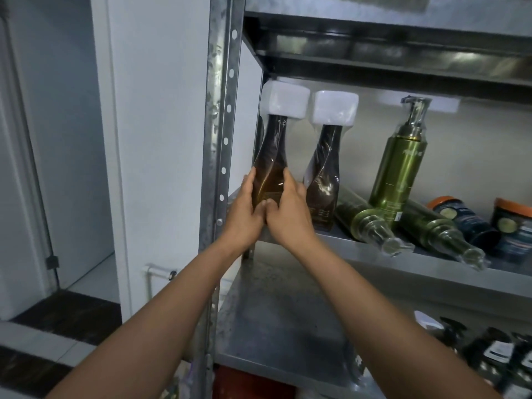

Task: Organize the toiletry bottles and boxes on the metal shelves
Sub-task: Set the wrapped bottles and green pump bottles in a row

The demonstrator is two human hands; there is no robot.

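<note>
1. Left hand [244, 208] and right hand [288, 211] both grip a brown bottle [270, 156], fingers wrapped round its lower body.
2. Amber, slim-necked, white square cap, seemingly plastic-wrapped.
3. It stands upright at the shelf [403, 254]'s left end.

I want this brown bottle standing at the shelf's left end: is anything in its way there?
Nothing visible blocks it. The left hand and right hand grip the brown bottle beside the corner post. A second brown bottle stands just to its right, near the right hand. The shelf spot under the hands is hidden.
</note>
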